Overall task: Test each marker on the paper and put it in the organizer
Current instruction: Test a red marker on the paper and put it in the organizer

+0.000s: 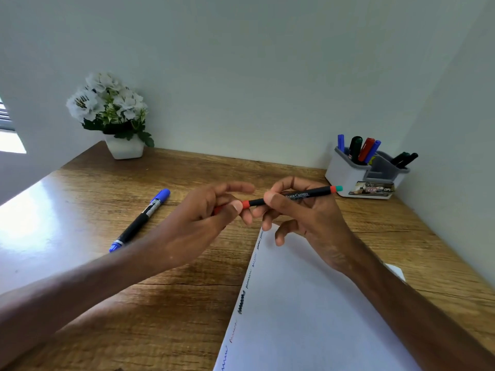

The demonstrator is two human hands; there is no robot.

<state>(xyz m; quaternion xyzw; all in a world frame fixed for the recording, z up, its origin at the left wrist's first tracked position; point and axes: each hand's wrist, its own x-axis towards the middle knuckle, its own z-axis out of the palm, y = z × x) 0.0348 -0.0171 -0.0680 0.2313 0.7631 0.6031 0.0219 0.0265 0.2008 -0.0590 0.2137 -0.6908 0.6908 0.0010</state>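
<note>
Desk [187,172]: wooden, glare at left.
Flowers [107,103]: white, green leaves.
Pot [126,150]: white (back-left corner, near the wall [254,76]).

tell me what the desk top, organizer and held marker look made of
Desk top: wood or wood-look laminate; grain lines show, and the glare at left suggests a glossy sealed finish.
Organizer: likely moulded plastic, smooth white walls, grey rim.
Marker, held between left hand and right hand: probably plastic, matte black barrel, printed white lettering, red bands.
</note>
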